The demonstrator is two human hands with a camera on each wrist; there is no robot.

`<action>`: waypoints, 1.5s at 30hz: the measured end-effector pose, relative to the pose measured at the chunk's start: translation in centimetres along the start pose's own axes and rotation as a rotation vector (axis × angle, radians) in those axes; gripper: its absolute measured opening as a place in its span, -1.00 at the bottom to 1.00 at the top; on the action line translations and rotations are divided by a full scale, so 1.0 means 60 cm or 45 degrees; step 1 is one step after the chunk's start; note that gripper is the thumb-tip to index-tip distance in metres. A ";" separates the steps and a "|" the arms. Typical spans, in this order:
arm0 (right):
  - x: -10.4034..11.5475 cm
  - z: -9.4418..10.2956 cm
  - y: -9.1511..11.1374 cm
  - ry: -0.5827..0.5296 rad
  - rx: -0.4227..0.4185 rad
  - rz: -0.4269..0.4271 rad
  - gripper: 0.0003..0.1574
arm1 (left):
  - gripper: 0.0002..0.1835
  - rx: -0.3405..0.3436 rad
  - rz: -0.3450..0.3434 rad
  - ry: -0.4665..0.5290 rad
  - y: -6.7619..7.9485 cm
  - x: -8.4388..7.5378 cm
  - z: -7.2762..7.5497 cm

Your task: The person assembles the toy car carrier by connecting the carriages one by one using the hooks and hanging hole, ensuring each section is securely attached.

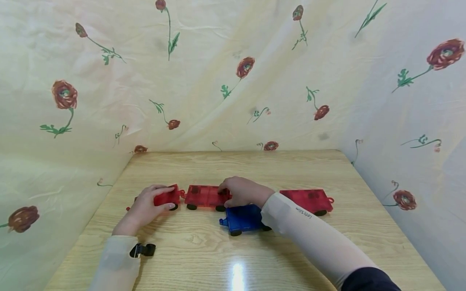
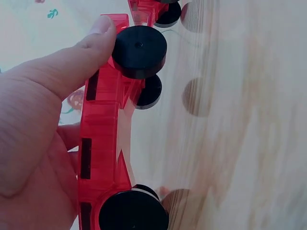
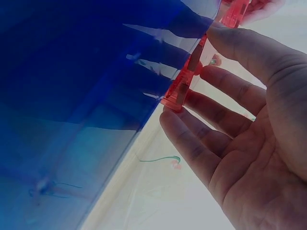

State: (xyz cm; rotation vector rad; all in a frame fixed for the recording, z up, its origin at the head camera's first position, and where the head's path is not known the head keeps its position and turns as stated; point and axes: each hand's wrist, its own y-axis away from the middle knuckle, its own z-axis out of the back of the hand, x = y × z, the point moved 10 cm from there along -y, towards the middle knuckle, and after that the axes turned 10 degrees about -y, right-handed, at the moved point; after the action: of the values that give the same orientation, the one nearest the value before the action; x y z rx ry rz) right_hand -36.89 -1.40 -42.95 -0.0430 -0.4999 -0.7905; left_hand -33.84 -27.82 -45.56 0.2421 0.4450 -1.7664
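My left hand (image 1: 145, 207) grips a translucent red toy wagon (image 1: 165, 198) with black wheels, thumb on the near side in the head view. Just to its right stands a second red wagon (image 1: 205, 196); a small red loop bridges the space between them, though whether it is hooked cannot be told. The right hand (image 1: 247, 191) holds that second wagon by its right end between thumb and fingers. Beneath the right wrist sits a blue wagon (image 1: 242, 220), nearer the person, its coupling pointing left. It fills much of the right wrist view.
Behind the right forearm, a third red wagon (image 1: 309, 201) stands to the right with a loop at its end. All the wagons are on a wood-grain table (image 1: 189, 258). Flower-patterned cloth (image 1: 204, 81) hangs at the back and sides. A black strap buckle (image 1: 143, 249) sticks out from the left sleeve.
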 end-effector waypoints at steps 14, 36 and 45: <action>0.001 -0.002 0.000 -0.010 -0.003 0.011 -0.38 | -0.36 0.059 -0.026 -0.036 0.004 0.002 -0.004; 0.017 -0.003 0.001 -0.007 0.013 0.011 -0.36 | -0.38 0.063 0.013 -0.043 0.007 0.004 0.001; 0.016 -0.009 0.006 0.023 0.025 0.000 -0.37 | -0.37 0.070 -0.014 -0.035 0.007 0.002 0.002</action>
State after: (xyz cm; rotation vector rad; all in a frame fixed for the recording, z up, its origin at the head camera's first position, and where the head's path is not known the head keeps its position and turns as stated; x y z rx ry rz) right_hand -35.87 -1.91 -42.95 -0.0177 -0.4906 -0.7853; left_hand -33.44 -28.05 -45.60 0.2546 0.3793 -1.7926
